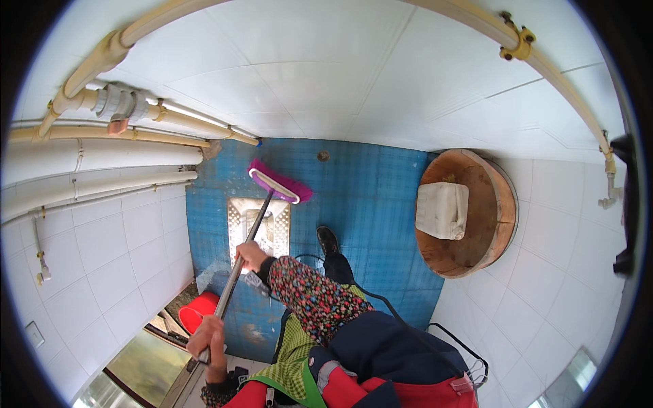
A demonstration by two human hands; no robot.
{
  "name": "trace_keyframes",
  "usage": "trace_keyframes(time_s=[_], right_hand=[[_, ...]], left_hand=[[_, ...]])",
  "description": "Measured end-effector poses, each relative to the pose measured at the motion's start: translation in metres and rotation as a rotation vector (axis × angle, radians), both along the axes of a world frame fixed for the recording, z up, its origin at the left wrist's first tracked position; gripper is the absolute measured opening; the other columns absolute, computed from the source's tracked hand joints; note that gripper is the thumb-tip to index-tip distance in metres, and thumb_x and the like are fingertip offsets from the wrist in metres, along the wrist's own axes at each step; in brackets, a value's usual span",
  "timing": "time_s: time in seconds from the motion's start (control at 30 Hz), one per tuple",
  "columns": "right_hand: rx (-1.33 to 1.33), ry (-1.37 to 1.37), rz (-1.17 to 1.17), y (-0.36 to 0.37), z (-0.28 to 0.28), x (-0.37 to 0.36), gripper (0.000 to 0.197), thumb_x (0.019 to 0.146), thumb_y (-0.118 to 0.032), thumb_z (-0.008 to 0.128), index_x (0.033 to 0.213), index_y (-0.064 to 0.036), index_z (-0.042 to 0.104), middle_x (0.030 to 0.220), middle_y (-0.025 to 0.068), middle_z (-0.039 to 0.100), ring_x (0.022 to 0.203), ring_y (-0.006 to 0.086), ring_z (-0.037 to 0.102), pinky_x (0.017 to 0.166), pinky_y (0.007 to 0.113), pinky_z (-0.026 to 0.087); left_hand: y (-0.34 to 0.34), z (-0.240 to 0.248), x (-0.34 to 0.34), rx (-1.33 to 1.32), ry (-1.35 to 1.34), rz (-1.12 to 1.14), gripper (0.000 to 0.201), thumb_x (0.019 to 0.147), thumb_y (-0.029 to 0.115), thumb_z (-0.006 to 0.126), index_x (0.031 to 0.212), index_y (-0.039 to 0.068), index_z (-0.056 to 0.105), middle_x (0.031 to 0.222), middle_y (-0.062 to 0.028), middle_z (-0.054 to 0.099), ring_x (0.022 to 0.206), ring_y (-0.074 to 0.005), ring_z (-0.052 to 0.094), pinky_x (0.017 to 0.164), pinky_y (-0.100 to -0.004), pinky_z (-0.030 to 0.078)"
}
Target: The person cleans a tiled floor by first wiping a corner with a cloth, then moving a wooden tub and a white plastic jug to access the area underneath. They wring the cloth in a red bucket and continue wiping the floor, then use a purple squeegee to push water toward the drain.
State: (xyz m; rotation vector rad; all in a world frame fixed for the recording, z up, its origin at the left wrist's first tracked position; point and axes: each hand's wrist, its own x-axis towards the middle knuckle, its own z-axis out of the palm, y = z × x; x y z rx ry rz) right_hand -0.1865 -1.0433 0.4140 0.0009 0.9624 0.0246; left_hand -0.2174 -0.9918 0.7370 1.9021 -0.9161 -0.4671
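Note:
A broom (261, 216) with a grey metal handle slants from near my body to the far left of the floor. Its purple-bristled head rests on the blue floor just beyond the squat toilet pan (282, 224). My right hand (252, 257) wraps round the middle of the handle, above the pan's near edge. Closer to me, at the handle's top end, my left hand (209, 340) is closed on it too. Floral sleeves with dark cuffs cover both forearms. A grey object by my right wrist is partly hidden.
On the right stands a round wooden tub (504, 211) with a whitish plastic jug (441, 211) in it. A red bucket (197, 313) sits at the lower left. Pipes (102, 183) run along the left wall. A drain (323, 156) lies near the far wall; my black shoe (327, 239) is right of the pan.

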Motion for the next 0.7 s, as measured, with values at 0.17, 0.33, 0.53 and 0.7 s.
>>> trace_keyframes(time_s=[0.17, 0.33, 0.53, 0.7], right_hand=[[0.116, -0.102, -0.274, 0.01, 0.076, -0.056, 0.014, 0.08, 0.0, 0.051, 0.066, 0.0005, 0.05, 0.056, 0.0134, 0.048, 0.048, 0.0272, 0.051, 0.051, 0.042, 0.046], [-0.055, 0.045, -0.304, -0.036, 0.044, -0.161, 0.017, 0.083, -0.003, 0.05, 0.067, -0.0055, 0.045, 0.058, 0.0048, 0.042, 0.054, 0.0184, 0.045, 0.056, 0.034, 0.043], [0.075, 0.253, -0.326, -0.042, -0.064, -0.214, 0.013, 0.076, 0.0, 0.05, 0.066, -0.0072, 0.044, 0.058, 0.0057, 0.042, 0.056, 0.0204, 0.047, 0.057, 0.037, 0.043], [0.092, 0.091, -0.036, 0.048, -0.067, -0.109, 0.009, 0.076, -0.001, 0.052, 0.067, 0.0, 0.05, 0.061, 0.0126, 0.049, 0.059, 0.0263, 0.052, 0.055, 0.04, 0.044]], left_hand=[[0.044, 0.032, 0.006, -0.245, 0.228, -0.286, 0.028, 0.071, 0.004, 0.063, 0.052, 0.002, 0.042, 0.053, -0.0087, 0.049, 0.05, -0.0223, 0.051, 0.055, -0.0378, 0.048], [0.033, -0.008, -0.005, -0.07, 0.478, -0.342, 0.016, 0.075, 0.003, 0.065, 0.065, -0.003, 0.054, 0.066, -0.0133, 0.056, 0.064, -0.0277, 0.059, 0.065, -0.0402, 0.05], [0.004, -0.094, -0.026, -0.351, 0.649, -0.23, 0.004, 0.078, -0.009, 0.063, 0.081, -0.007, 0.061, 0.081, -0.0169, 0.064, 0.08, -0.0302, 0.063, 0.074, -0.0366, 0.049], [0.087, -0.057, -0.001, 0.0, 0.38, 0.084, 0.007, 0.079, -0.007, 0.058, 0.071, -0.007, 0.058, 0.068, -0.0108, 0.059, 0.069, -0.0258, 0.061, 0.074, -0.0367, 0.049]])
